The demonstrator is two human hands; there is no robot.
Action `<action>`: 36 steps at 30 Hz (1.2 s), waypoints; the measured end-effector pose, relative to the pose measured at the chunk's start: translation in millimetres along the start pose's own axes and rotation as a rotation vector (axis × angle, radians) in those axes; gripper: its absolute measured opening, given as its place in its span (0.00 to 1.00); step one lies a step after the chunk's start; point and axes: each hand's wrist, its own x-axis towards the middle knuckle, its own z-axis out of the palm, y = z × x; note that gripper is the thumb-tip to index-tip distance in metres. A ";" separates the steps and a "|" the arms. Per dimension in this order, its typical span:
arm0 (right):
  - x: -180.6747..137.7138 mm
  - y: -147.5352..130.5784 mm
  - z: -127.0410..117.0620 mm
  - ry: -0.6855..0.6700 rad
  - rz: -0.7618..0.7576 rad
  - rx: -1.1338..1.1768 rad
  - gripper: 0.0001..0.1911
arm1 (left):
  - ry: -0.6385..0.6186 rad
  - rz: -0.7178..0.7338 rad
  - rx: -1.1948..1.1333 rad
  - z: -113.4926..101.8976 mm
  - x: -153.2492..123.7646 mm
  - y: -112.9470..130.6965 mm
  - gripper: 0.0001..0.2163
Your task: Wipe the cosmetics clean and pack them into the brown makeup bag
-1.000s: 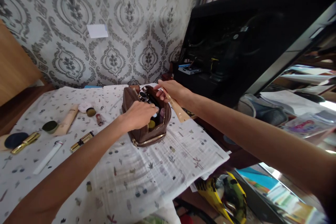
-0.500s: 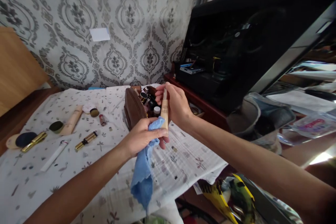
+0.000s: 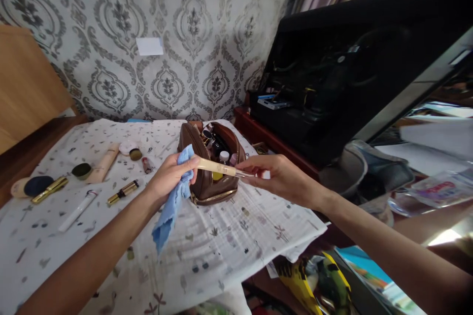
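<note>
A slim beige cosmetic tube (image 3: 216, 166) with a clear, narrow tip lies nearly level between my two hands. My left hand (image 3: 170, 177) pinches its left end through a light blue cloth (image 3: 172, 211), whose loose part hangs below. At the other end, the fingertips of my right hand (image 3: 275, 174) are closed on the clear tip. Behind and under the tube stands a brown makeup bag (image 3: 212, 194), unzipped. Inside it I see a white-capped bottle (image 3: 223, 157) and several dark items, partly hidden.
On the patterned white cloth (image 3: 221, 251) at left lie a beige squeeze tube (image 3: 104, 163), a gold-and-black tube (image 3: 123, 192), a white tube (image 3: 78, 210), a gold tube (image 3: 50, 190) and small round pots. A large black screen (image 3: 354, 64) leans at right.
The tube has turned from upright to nearly level. My left hand moved left with the blue cloth, and my right hand moved right and down to the tube's tip. More of the bag shows.
</note>
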 end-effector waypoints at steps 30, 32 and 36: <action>-4.0 -29.9 44.2 -0.440 0.247 0.685 0.29 | 0.003 0.046 0.022 -38.4 -36.7 -4.5 0.18; -4.5 -31.3 47.3 -0.466 0.245 0.677 0.28 | 0.005 0.034 0.014 -39.9 -39.4 -6.7 0.19; -4.1 -34.0 56.4 -0.500 0.212 0.657 0.25 | -0.029 0.026 0.044 -40.8 -43.8 -13.2 0.19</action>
